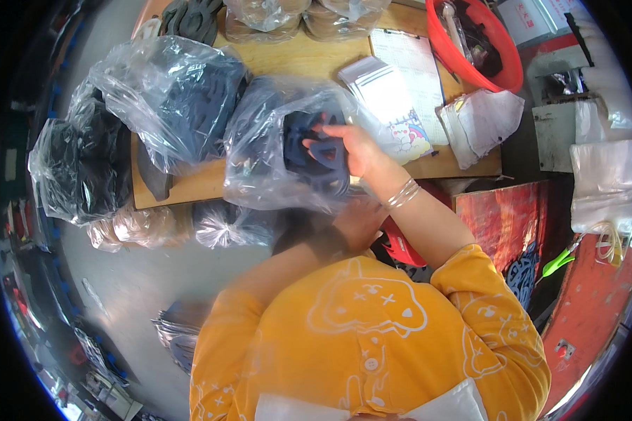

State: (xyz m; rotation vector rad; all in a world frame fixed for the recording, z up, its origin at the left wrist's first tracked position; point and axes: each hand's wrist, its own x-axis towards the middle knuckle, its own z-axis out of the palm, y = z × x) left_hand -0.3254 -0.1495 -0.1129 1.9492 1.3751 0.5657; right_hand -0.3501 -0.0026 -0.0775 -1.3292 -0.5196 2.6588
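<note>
Dark-blue cutout piece (328,156) sits at the mouth of a clear plastic bag (249,179), at the bench's near edge. My right hand (354,147) is half closed, fingers hooked on the piece. Left hand (364,217) is blurred by the bag's near side; can't tell how far open or if it grips film.

Risks, my read: thin film could snag the piece's openings and tear; the bag overhangs the wooden bench (309,62), so a pull could drag it off.

Around: filled bag (172,98) crowds the left; paper stack (385,91) and crumpled white wrapper (481,130) limit the right; red basin (510,59) beyond.
</note>
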